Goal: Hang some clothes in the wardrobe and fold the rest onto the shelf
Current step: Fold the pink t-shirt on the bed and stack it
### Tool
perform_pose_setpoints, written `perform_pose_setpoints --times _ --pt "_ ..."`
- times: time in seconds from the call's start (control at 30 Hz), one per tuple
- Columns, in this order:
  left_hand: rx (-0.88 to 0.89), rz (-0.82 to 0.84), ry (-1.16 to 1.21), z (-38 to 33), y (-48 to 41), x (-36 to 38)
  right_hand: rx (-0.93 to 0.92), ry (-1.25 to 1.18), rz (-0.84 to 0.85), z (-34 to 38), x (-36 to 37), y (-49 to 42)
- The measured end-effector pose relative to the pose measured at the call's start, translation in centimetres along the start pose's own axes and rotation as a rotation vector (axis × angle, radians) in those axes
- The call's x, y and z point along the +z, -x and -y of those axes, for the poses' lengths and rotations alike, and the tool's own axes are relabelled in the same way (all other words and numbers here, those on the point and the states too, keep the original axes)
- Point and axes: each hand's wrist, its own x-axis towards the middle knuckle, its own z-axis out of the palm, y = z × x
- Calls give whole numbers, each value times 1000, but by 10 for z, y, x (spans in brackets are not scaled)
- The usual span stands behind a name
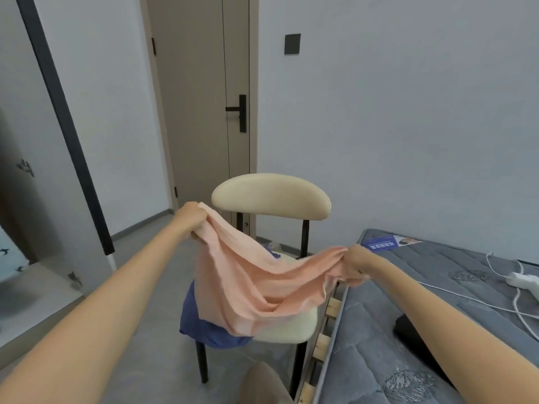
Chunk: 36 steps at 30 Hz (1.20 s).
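Two hands hold one garment between them. At nine o'clock of the view stands a dark-edged white panel (62,123), likely the wardrobe's door. The left hand (191,218) is clenched on a gathered corner of the thin peach-pink cloth garment (256,284), at its ten o'clock. The cloth sags in a deep swag over the cream padded chair with black legs (271,196). A crumpled blue garment (210,330) lies on the seat at the peach one's seven o'clock. The right hand (357,259) grasps the bunched opposite edge at three o'clock, beside the grey quilted mattress (408,330). With both grips bunched, the cloth may stay twisted and fold badly. The low swag could also drag the blue garment off the seat.
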Motion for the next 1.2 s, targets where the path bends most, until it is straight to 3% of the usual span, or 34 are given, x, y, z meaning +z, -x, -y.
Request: perform_pose_setpoints --times 0.1,0.17,0.2,0.3,0.43,0.57,0.83,0.97,1.2 --pt "-83 130 648 -22 6 7 6 -1163 89 6 -27 1" --pt "-6 223 951 -41 11 7 -206 -1575 158 18 -48 13" --pt "63 256 1056 -51 13 8 -305 -1638 108 27 -60 23" --pt "302 310 1112 -85 17 14 -518 -1377 -247 53 -94 54" --pt "646 285 872 -143 38 25 -706 -1122 -519 77 -136 102" --pt "873 199 708 -198 71 34 -841 -845 -778 83 -169 158" --pt "1106 222 799 -271 136 47 -942 -619 -1160 55 -223 250" --pt "1088 215 896 -277 162 85 -849 -661 -1302 20 -223 262" --pt "752 339 786 -224 184 200 -308 -704 -1546 -70 -166 216"
